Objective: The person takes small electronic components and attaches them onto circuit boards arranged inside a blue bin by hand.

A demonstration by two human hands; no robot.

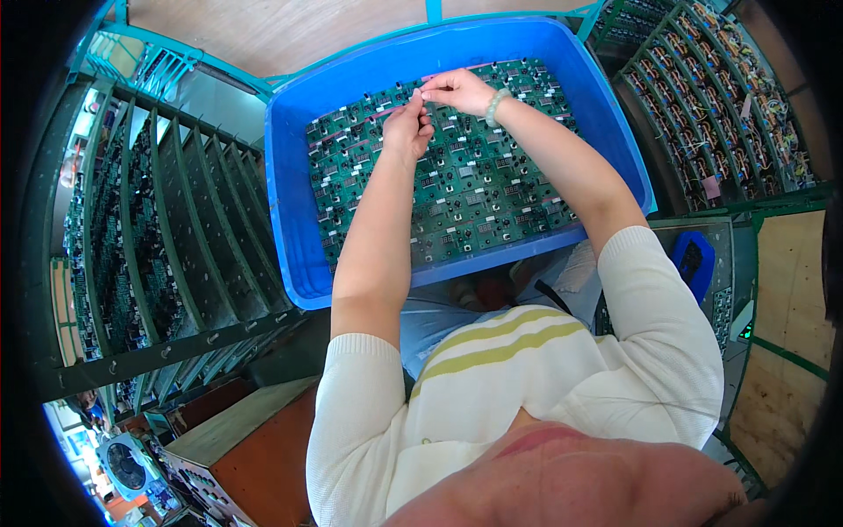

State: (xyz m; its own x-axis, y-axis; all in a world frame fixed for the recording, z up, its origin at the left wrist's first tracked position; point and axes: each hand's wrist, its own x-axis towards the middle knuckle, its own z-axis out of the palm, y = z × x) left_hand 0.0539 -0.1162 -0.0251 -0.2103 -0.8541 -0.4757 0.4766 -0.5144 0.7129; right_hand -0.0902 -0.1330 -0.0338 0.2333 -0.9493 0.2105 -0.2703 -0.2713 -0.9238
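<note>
Both of my hands are raised over a blue plastic bin (285,233), fingertips meeting near its far side. My left hand (407,129) is closed, thumb and forefinger pinched upward. From the right, my right hand (458,90) reaches in with its fingers pinched against the left fingertips; a pale bracelet (496,107) circles that wrist. A tiny pale spot shows between the fingertips, too small to name. Beneath the hands, rows of green circuit boards (461,206) with small displays and white connectors cover the bin's inside. Pink strips (382,113) run between some boards.
A slotted dark rack (198,220) with upright boards stands at the left. More racked boards with wires (711,105) fill the upper right. A small blue tray (694,266) lies right of my elbow. An orange-brown cabinet (263,457) and a fan (125,461) are at lower left.
</note>
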